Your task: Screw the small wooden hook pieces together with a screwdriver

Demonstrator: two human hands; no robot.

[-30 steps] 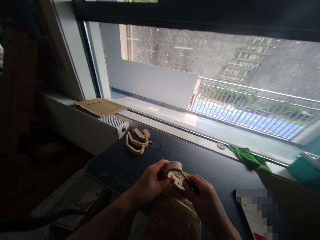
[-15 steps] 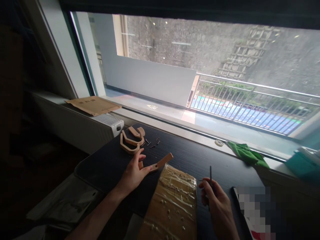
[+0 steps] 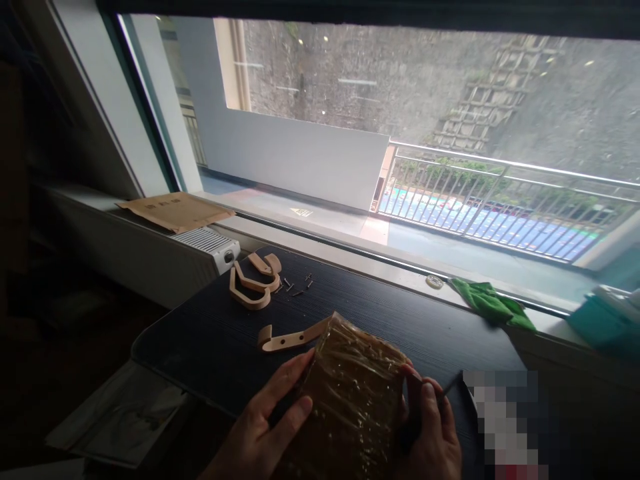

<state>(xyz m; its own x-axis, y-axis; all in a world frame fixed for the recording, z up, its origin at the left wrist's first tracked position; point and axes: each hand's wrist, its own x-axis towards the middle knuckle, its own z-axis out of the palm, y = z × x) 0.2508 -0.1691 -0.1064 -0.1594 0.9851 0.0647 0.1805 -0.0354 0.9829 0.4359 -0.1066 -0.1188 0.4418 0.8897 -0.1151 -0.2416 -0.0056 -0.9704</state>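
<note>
A brown block wrapped in clear plastic (image 3: 350, 393), its top face creased and shiny, is tilted up at the front of the table. My left hand (image 3: 277, 413) grips its left side, fingers along the edge and thumb on the face. At the right edge, my right hand (image 3: 430, 413) is closed on a thin dark rod-shaped tool (image 3: 453, 383), with fingertips against the block. Just beyond the block lies a curved wooden hook (image 3: 290, 341) with two dark holes, its right end partly hidden. More wooden hooks (image 3: 253, 303) sit at the far left beside several small screws (image 3: 295, 287).
The dark table (image 3: 375, 320) meets a window sill holding a tape roll (image 3: 434, 282), a green cloth (image 3: 490, 303) and a teal box (image 3: 600, 320). A brown envelope (image 3: 175, 210) rests on a white unit at left. A flat dark-edged object (image 3: 470, 393), partly blurred out, lies at right.
My left hand has let go of the wooden hook and taken hold of the block's left side. My right hand has moved to the block's right edge with the tool; the block is now tilted.
</note>
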